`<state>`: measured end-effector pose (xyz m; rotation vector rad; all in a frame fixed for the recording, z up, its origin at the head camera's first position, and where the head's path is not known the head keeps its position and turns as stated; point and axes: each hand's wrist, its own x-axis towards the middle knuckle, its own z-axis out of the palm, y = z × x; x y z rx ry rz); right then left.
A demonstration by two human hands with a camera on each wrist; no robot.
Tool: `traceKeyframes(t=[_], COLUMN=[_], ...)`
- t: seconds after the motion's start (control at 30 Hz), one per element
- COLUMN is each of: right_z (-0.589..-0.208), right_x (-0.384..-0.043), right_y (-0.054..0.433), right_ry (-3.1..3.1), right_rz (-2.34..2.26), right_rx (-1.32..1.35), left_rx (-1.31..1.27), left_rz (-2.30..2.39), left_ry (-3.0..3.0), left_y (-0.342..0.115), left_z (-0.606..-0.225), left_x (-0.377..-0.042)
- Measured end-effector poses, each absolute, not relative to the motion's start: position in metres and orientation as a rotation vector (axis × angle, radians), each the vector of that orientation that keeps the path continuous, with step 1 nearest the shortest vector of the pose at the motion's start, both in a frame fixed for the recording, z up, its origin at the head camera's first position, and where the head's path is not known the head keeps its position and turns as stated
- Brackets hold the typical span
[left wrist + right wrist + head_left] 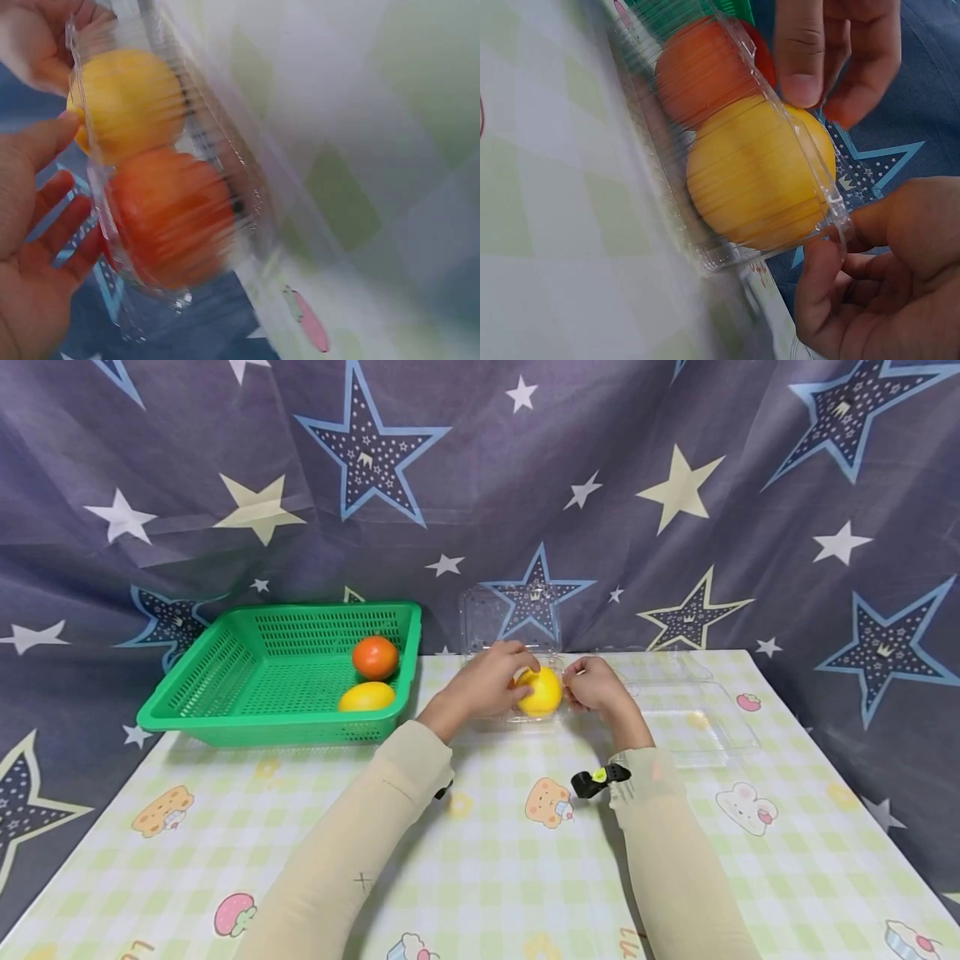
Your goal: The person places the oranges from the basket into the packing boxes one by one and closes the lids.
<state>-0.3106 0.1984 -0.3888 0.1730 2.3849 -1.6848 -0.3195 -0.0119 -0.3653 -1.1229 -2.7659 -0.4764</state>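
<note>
In the head view a clear plastic box [517,720] stands at the table's back edge, its lid [510,610] raised. A round yellow fruit [757,176] and an orange-red fruit [172,217] sit side by side inside. My left hand [491,681] is over the box, loosely bent, with its thumb and a fingertip touching the top of the yellow fruit. The other left fingers hang near the orange-red fruit, holding nothing. My right hand [892,277] pinches the box's rim at the corner beside the yellow fruit, between thumb and index finger.
On the left stands a green basket [262,722] with another orange-red fruit [375,657] and a yellow oval fruit [366,697]. Another clear box [682,752] lies open at the right. A star-patterned cloth [480,485] hangs behind the checked table [480,877].
</note>
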Motion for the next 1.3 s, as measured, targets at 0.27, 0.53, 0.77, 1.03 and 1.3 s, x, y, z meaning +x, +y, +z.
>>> traceKeyframes(t=[0.27, 0.53, 0.77, 1.03, 1.3], right_z=[-0.388, -0.387, -0.385, -0.385, -0.384], right_x=[-0.309, -0.31, -0.308, -0.306, -0.306], right_y=[0.198, 0.197, 0.196, 0.197, 0.195], right_ry=[2.393, 2.418, 2.426, 2.427, 2.439], right_rz=[-1.671, -1.639, -1.63, -1.628, -1.606], right_rx=[0.172, 0.194, 0.205, 0.19, 0.195], left_rx=[-0.683, -0.252, -0.029, 0.173, 0.215], left_rz=[-0.919, -1.282, -1.612, -2.093, -2.181], left_ry=[-2.619, -2.42, -2.324, -2.101, -2.034], left_y=[-0.026, -0.034, -0.039, -0.044, -0.047], left_z=[-0.369, -0.381, -0.389, -0.391, -0.393], left_x=[-0.33, -0.343, -0.35, -0.358, -0.362])
